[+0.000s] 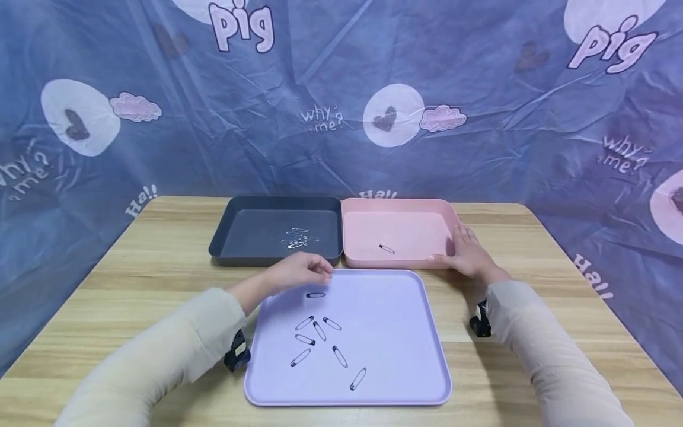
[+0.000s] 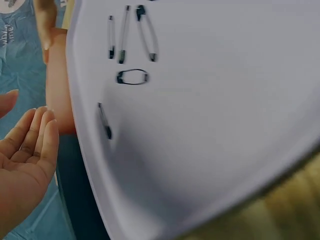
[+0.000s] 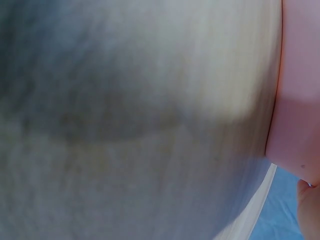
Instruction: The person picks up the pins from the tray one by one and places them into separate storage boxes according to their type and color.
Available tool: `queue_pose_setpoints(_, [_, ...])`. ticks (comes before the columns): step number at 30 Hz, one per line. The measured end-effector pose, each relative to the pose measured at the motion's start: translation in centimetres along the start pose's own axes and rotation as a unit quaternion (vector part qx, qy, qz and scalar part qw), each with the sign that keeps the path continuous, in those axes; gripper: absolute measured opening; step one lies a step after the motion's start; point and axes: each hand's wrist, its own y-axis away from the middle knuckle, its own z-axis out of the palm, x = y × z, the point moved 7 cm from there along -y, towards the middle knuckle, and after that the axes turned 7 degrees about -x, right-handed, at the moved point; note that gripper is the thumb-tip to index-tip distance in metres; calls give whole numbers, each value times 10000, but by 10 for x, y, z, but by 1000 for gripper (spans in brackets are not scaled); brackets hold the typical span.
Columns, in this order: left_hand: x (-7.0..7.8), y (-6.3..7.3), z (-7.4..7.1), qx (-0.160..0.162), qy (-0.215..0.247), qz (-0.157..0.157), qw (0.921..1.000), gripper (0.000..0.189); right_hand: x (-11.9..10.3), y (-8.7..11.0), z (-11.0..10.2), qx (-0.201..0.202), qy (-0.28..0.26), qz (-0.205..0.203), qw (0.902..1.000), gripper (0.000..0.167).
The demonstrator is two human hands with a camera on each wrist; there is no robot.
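My left hand (image 1: 300, 271) hovers over the far left edge of the lavender tray (image 1: 395, 332). In the left wrist view its thumb stands apart from its extended fingers (image 2: 35, 135), with nothing between them. Just below it lies a safety pin with a dark head (image 1: 316, 295). Several more such pins (image 1: 319, 331) are scattered over the tray. My right hand (image 1: 469, 254) rests against the near right corner of the pink tray (image 1: 368, 204), thumb along the front side and fingers along the right side. One dark-headed safety pin (image 1: 386, 248) lies inside that tray.
A dark grey tray (image 1: 245, 228) adjoins the pink one on its left and contains a small pile of silvery safety pins (image 1: 299, 237). All three trays stand on a wooden table (image 1: 165, 249). A blue printed cloth (image 1: 341, 71) hangs behind it.
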Motion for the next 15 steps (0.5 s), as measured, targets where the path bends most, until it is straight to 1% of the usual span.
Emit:
queue_pose_setpoints(5, [-13, 3, 0, 88, -242, -29, 9997, 28, -1, 1, 0, -5, 60, 9, 10000, 107])
queue_pose_setpoints(8, [-20, 4, -1, 141, -278, -77, 9995, 27, -2, 1, 0, 1, 99, -28, 9999, 105])
queue_pose_setpoints(15, [-26, 6, -3, 299, -358, 19, 9989, 24, -2, 3, -1, 16, 23, -48, 10000, 103])
